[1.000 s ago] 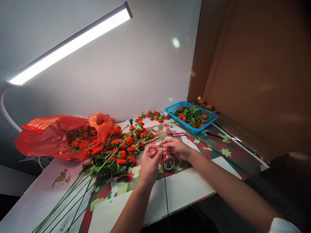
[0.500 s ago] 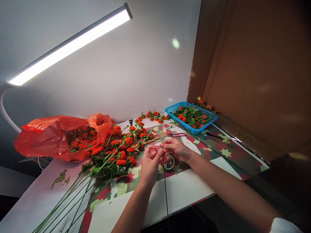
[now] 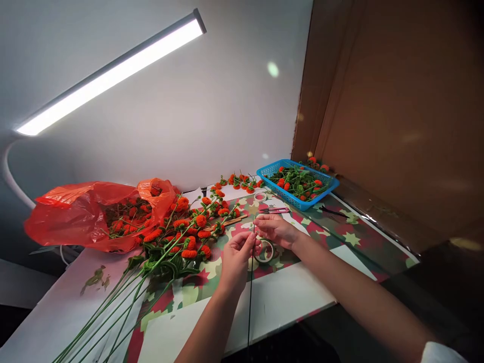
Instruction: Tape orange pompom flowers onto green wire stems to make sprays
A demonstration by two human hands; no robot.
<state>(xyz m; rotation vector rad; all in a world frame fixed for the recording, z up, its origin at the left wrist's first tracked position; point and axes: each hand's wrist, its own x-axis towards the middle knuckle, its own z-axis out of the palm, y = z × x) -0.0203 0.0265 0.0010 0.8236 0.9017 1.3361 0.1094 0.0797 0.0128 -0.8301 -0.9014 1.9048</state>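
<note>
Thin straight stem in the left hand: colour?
Thin stem: very dark, nearly black here; best in head view.

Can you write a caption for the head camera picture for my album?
The left hand pinches a thin stem, the right hand at its tip, near orange flowers.

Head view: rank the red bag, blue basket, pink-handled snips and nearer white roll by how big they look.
1. Red bag
2. Blue basket
3. Pink-handled snips and nearer white roll, not ranked: the snips look longer, the roll broader, but it sits closer to the camera.
</note>
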